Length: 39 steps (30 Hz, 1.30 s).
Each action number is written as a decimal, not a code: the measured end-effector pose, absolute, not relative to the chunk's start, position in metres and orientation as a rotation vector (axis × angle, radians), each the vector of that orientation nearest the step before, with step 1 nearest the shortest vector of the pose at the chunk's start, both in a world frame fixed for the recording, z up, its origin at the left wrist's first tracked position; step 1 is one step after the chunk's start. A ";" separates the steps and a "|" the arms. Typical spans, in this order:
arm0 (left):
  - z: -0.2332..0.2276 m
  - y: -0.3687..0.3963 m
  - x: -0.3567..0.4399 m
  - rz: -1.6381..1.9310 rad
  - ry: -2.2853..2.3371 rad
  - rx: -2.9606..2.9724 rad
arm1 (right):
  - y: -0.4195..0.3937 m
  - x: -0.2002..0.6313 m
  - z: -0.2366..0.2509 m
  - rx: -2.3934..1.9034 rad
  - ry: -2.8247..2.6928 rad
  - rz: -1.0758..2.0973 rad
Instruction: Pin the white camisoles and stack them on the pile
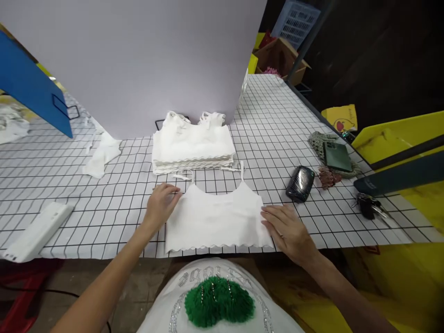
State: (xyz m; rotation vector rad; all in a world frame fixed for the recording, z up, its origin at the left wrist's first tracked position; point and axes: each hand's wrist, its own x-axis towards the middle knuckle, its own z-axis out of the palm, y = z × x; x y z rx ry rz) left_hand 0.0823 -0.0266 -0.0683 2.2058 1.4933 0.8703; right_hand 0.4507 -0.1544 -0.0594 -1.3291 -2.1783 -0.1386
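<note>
White camisole [217,217] lies flat at the table's near edge [86,252], between both hands. Left hand [161,203] rests open on its left side, fingers curled a little; right hand [286,229] lies open and flat on the right hem. Folded stack [192,145] sits just behind. Black pouch [300,183], perhaps a case, lies to the right.

A stack of white tops [193,148], keys [370,206], green phone [337,156].

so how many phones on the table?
1: a dark green phone lying flat on a knitted pouch at the table's right edge, beyond the right hand. More could be hidden behind the backdrop board.
</note>
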 end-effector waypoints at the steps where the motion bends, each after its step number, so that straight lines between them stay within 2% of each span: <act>1: -0.067 -0.013 0.091 0.838 1.505 2.140 | -0.141 0.438 -0.055 -1.276 -2.201 -0.144; 4: -0.067 0.019 0.120 0.778 1.573 1.982 | -0.098 0.399 -0.046 -1.177 -2.226 -0.014; 8: -0.070 0.037 0.143 0.824 1.604 1.836 | -0.043 0.363 -0.040 -1.227 -2.135 0.407; 12: -0.063 0.027 0.143 0.927 1.466 1.811 | 0.002 0.337 -0.043 -1.438 -1.778 1.053; 14: -0.056 0.017 0.140 1.029 1.332 1.835 | 0.015 0.324 -0.045 -1.361 -1.468 1.493; 16: -0.052 0.008 0.137 1.099 1.239 1.883 | 0.022 0.311 -0.045 -1.191 -1.193 1.759; 20: -0.049 -0.001 0.133 1.081 1.282 1.902 | 0.024 0.300 -0.036 -1.022 -0.945 1.802; 27: -0.046 0.004 0.130 1.045 1.332 1.795 | 0.030 0.310 -0.016 -0.887 -0.899 1.785; 29: -0.045 0.004 0.131 1.047 1.298 1.753 | 0.033 0.313 -0.016 -0.911 -0.900 1.718; 34: -0.044 0.007 0.131 1.049 1.236 1.547 | 0.035 0.321 -0.026 -1.222 -1.030 1.308; 36: -0.045 0.008 0.132 1.011 1.218 1.491 | 0.028 0.320 -0.033 -1.293 -1.138 1.401; 39: -0.045 0.008 0.134 1.035 1.192 1.543 | 0.017 0.310 -0.042 -1.182 -1.068 1.739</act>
